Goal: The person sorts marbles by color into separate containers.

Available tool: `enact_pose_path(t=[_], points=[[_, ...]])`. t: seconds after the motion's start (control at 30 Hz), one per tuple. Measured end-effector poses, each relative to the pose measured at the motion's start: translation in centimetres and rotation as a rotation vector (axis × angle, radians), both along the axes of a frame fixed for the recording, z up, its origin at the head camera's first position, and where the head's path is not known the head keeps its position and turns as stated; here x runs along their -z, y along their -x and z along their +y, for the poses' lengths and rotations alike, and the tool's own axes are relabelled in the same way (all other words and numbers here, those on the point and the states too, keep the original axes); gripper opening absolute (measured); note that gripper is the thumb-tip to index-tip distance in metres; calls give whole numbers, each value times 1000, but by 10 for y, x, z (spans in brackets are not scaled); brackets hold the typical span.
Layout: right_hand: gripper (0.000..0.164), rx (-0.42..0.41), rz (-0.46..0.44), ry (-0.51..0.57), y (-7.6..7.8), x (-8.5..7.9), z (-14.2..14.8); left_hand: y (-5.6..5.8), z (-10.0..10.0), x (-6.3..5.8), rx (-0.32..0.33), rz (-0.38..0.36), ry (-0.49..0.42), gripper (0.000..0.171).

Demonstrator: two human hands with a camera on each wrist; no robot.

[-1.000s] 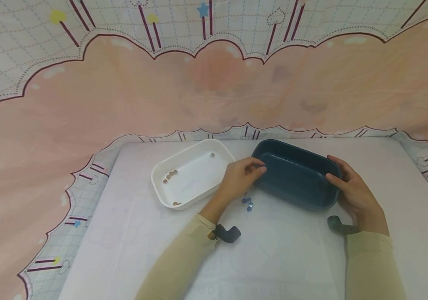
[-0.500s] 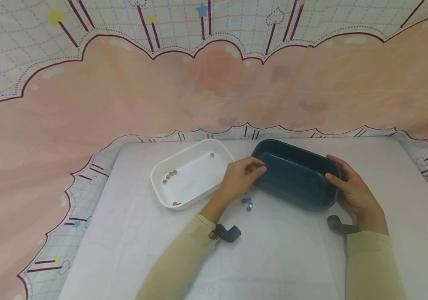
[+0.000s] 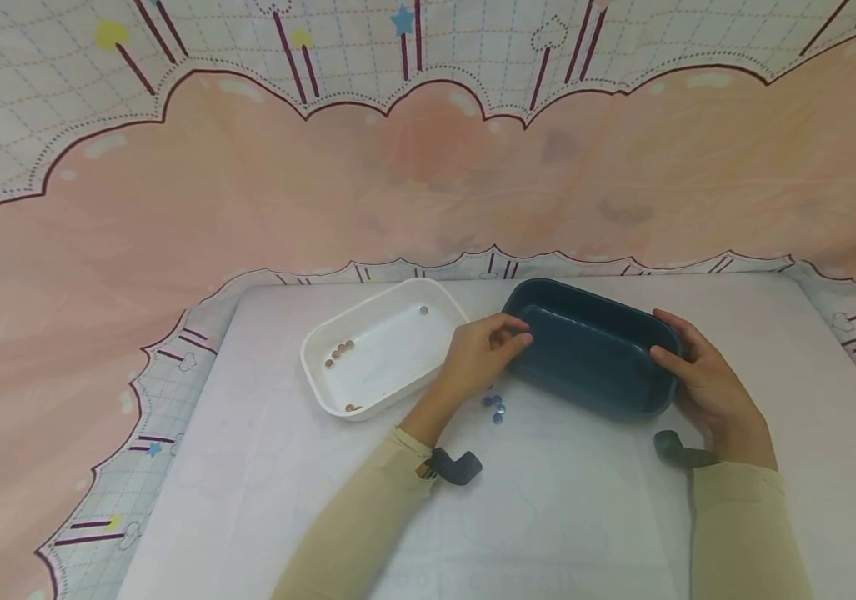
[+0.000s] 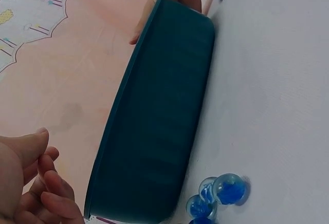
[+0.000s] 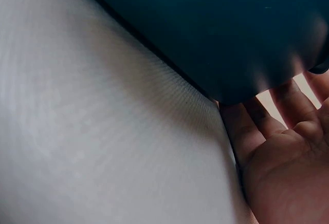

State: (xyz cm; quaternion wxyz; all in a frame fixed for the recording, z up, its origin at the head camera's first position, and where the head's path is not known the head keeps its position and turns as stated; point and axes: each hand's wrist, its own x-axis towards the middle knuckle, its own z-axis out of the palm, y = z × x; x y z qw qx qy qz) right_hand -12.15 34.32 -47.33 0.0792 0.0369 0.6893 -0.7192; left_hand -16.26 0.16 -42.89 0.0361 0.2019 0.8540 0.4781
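Presently, a dark teal tray (image 3: 585,367), deep and smooth, with rounded corners and a narrow lip, is held at its right end by the right hand (image 3: 720,392), the thumb being laid over the rim and the fingers pressed against the outer wall. Its left end is overlapped by the left hand (image 3: 489,346), whose fingers are bent toward the thumb; whether anything is pinched there cannot be told. Just on the near side of the left hand, blue marbles (image 3: 500,409) are clustered beside the tray; in the left wrist view they are seen as clear glass with blue inside. To the left of the left hand, a white tray (image 3: 386,358) with rounded corners is placed, its right edge partly hidden by that hand. Small, mostly brownish balls (image 3: 342,348) are scattered in it. Both trays are carried by a pale counter (image 3: 585,517), shown finely ribbed near the right hand. Beyond both hands, a peach cloth (image 3: 285,192) is seen, bordered by dark scalloped outlines.
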Motion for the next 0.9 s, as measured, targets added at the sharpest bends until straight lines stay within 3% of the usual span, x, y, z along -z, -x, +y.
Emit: enact_pose_path(t=[0.9], points=[[70, -12, -9, 33, -1, -1, 0, -10, -18, 3, -41, -45, 13, 23]])
